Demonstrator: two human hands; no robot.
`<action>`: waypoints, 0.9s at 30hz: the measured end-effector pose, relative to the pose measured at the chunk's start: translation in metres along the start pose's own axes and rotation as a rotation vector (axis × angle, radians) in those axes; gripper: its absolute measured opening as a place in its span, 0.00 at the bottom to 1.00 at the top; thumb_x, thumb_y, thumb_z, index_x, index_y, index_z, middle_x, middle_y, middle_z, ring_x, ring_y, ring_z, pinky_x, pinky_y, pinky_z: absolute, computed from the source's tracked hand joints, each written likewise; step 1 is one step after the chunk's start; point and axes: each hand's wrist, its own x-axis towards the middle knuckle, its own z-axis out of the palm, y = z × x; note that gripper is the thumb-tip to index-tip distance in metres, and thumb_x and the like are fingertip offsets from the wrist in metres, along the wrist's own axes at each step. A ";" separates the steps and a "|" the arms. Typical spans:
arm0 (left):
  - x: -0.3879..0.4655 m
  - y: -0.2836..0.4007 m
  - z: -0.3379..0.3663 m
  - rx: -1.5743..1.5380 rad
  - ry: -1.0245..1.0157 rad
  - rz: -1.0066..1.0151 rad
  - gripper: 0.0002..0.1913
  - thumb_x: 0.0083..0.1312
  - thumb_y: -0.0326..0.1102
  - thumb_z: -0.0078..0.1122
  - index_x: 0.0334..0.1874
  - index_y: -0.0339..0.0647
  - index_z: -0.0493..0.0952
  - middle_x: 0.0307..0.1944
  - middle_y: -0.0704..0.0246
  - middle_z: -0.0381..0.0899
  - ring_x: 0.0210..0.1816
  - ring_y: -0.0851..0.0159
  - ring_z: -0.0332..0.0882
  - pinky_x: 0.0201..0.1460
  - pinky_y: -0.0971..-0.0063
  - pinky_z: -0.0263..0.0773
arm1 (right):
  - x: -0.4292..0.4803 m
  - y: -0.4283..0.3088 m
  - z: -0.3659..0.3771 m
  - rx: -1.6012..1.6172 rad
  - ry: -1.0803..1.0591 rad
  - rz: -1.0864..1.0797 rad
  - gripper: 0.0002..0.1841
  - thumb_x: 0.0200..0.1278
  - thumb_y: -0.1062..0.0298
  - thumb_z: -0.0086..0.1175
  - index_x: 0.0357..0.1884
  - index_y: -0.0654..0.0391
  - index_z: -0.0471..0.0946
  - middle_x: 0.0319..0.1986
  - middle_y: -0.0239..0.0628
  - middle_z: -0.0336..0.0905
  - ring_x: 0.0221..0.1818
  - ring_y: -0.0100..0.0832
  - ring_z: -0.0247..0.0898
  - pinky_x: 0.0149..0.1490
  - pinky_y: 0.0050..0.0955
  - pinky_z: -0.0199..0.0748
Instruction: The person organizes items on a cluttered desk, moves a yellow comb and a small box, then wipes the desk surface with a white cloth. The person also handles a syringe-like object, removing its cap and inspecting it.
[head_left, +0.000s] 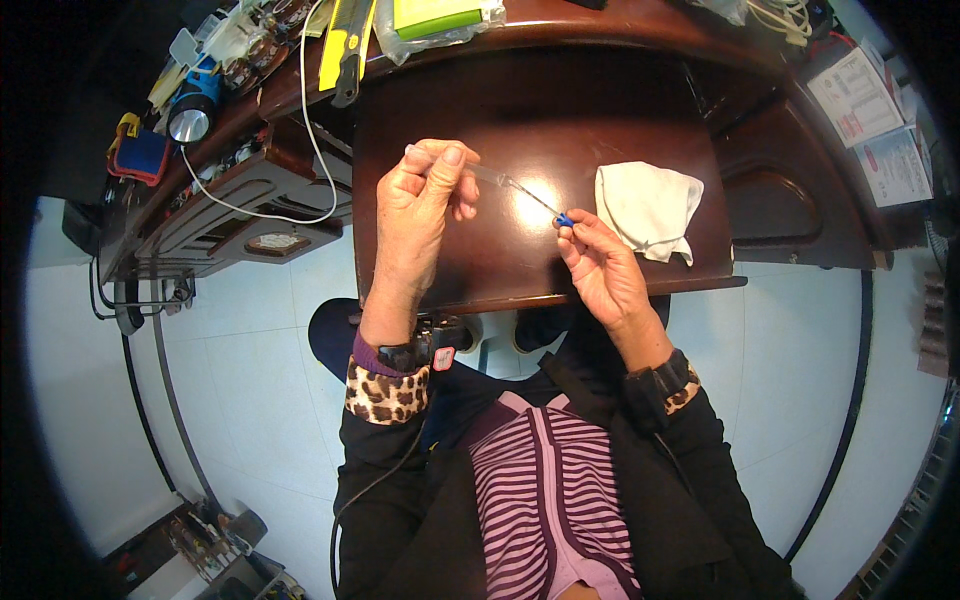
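Note:
Over a pulled-out dark wooden desk panel (480, 262), my left hand (416, 210) pinches a thin clear plastic tube (489, 175) between thumb and fingers. My right hand (609, 274) grips the blue end of a small thin-shafted tool (534, 197), which looks like a small screwdriver. Its metal shaft slants up to the left and meets the near end of the tube; how far it reaches inside is too fine to tell. Just right of my right hand lies a folded white cloth (649, 210).
On the desk's raised back edge are a yellow-and-black utility knife (349, 60) and a green packet in plastic (439, 22). A blue flashlight (193, 105) with a white cable (307, 127) sits at left. Printed boxes (859, 97) stand at right.

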 end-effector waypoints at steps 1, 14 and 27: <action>0.000 0.000 0.000 -0.001 -0.010 -0.010 0.12 0.73 0.41 0.53 0.41 0.39 0.79 0.24 0.72 0.76 0.24 0.77 0.71 0.29 0.84 0.66 | 0.000 0.000 0.000 0.004 0.003 -0.001 0.11 0.65 0.80 0.53 0.49 0.68 0.73 0.43 0.46 0.77 0.45 0.33 0.77 0.53 0.26 0.80; 0.001 -0.003 0.004 -0.095 -0.019 -0.014 0.13 0.73 0.42 0.53 0.41 0.38 0.78 0.24 0.72 0.76 0.25 0.76 0.71 0.30 0.84 0.66 | 0.003 -0.002 -0.003 0.035 -0.023 -0.015 0.13 0.66 0.78 0.53 0.50 0.70 0.74 0.44 0.43 0.76 0.46 0.34 0.77 0.53 0.28 0.80; 0.001 -0.004 0.007 -0.162 -0.031 -0.010 0.13 0.74 0.43 0.51 0.42 0.39 0.78 0.25 0.73 0.76 0.26 0.77 0.71 0.31 0.84 0.66 | 0.001 -0.005 0.001 0.059 -0.100 -0.027 0.11 0.66 0.78 0.53 0.50 0.68 0.74 0.44 0.43 0.77 0.46 0.34 0.77 0.54 0.28 0.80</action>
